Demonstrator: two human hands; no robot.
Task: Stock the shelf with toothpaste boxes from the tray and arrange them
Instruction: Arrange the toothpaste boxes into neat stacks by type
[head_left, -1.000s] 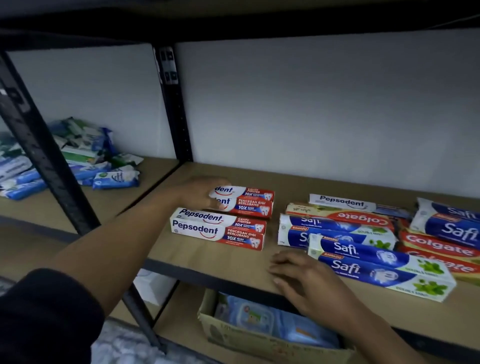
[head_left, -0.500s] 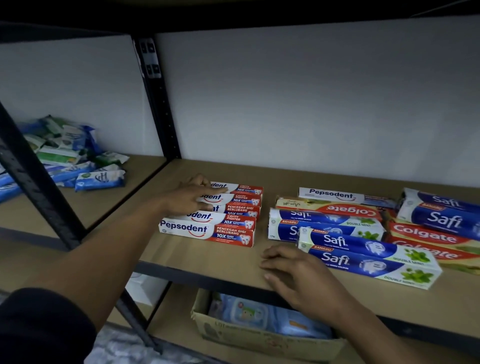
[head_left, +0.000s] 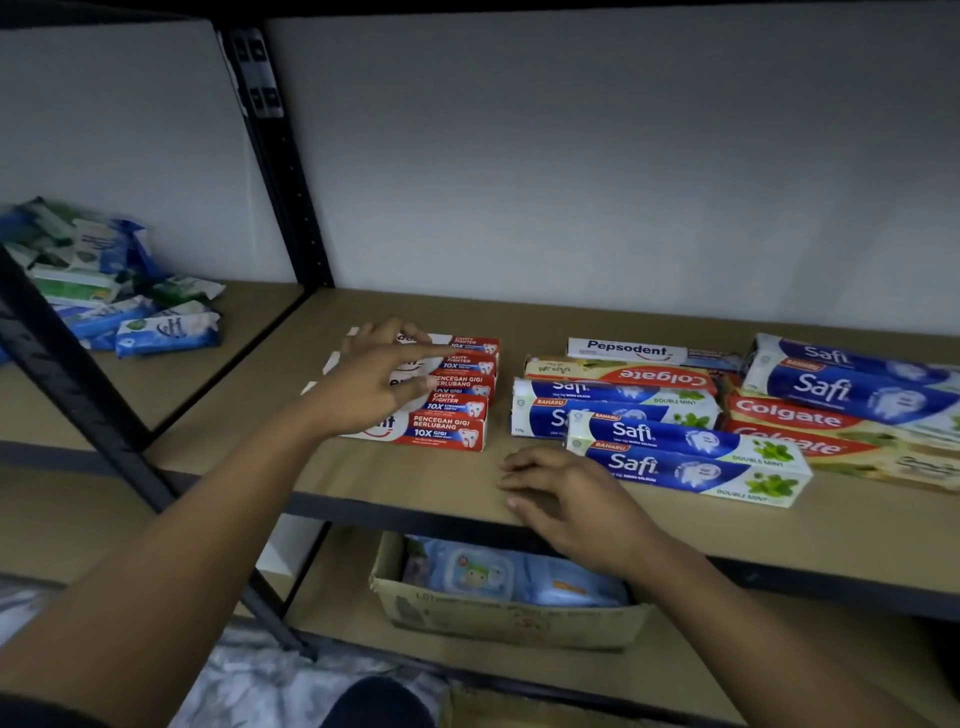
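While pressing the left hand (head_left: 374, 384), fingers straight and apart, on the red Pepsodent boxes (head_left: 457, 415) on the shelf (head_left: 415, 478), push softly to line up ends. Rest the right hand (head_left: 566, 499), loose and holding nothing, beside the Safi boxes (head_left: 675, 457).

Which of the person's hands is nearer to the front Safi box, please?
The right hand. It rests on the shelf just left of the front Safi box; the left hand lies farther left, on the red Pepsodent boxes.
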